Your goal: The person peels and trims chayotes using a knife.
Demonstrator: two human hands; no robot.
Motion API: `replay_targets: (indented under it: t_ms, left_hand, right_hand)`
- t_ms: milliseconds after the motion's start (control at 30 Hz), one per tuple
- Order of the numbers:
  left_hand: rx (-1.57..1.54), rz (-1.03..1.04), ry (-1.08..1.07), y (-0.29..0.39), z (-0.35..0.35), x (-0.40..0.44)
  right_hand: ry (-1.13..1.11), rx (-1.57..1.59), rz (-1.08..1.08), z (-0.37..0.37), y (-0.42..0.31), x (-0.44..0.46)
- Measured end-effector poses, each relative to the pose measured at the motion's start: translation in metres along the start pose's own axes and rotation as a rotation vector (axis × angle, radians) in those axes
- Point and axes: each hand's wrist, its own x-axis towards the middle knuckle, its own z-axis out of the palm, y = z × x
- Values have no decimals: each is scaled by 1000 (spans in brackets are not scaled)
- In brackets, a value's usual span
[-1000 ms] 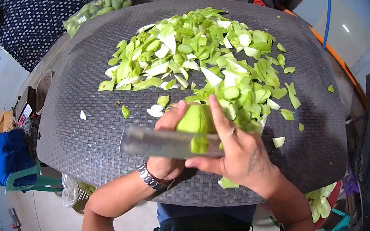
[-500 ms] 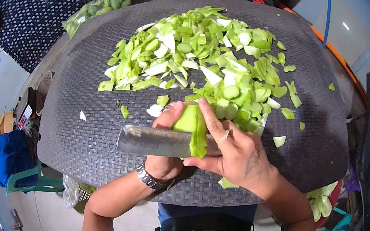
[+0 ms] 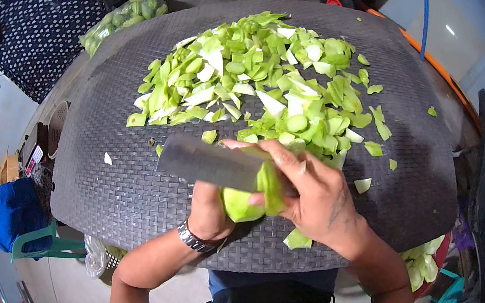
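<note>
Green vegetable: held over the six-o'clock side of the woven table. Cuttings pile: spread toward twelve. Right hand: fingers clamped about the knife, handle hidden. Left hand: fingers wrapped on the vegetable, tips partly hidden. Blade: now shifted toward twelve, vegetable's six-o'clock end bared. Strip: lifted, judged nearly freed.

Both bare arms come in from below, elbows bent and out wide. The left arm slants in, and the left hand seems curled, though its fingers are mostly hidden. The right arm bends in too. The right hand shows its back, fingers curled, pointing left.
</note>
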Motion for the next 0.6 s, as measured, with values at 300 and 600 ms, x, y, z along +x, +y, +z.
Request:
replay_targets:
  t_ms: [300, 600]
  left_hand:
    - [-88, -177, 18, 24, 15, 4]
    - [-232, -267, 87, 22, 4, 18]
  right_hand:
    - [-172, 275, 821, -41, 26, 22]
    - [-21, 144, 450, -27, 19, 14]
